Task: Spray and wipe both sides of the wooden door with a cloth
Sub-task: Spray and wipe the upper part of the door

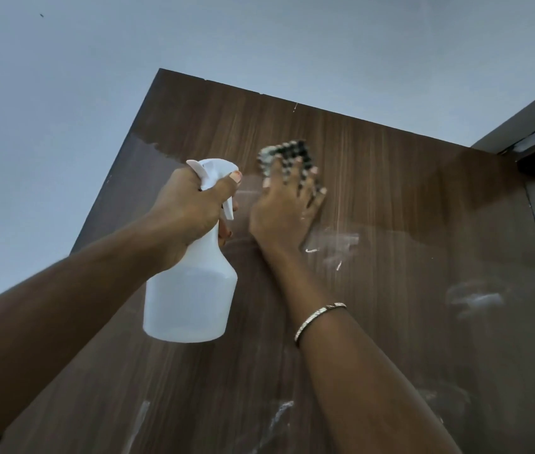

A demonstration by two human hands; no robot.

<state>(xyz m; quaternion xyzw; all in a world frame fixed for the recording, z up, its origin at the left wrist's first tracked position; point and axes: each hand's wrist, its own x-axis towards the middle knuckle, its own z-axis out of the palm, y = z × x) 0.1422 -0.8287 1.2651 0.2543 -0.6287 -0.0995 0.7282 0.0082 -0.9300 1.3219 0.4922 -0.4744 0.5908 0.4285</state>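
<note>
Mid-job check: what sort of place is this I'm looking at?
Probably a room indoors, at a doorway: a brown wooden door, its dark door frame at the right, and a plain pale ceiling above. The left hand grips a spray bottle; the right hand presses a cloth flat on the door.

Dim, cool light; soft glare patches on door point(390, 198); cloth point(287, 155) motion-blurred; wide-angle bending at edges.
</note>
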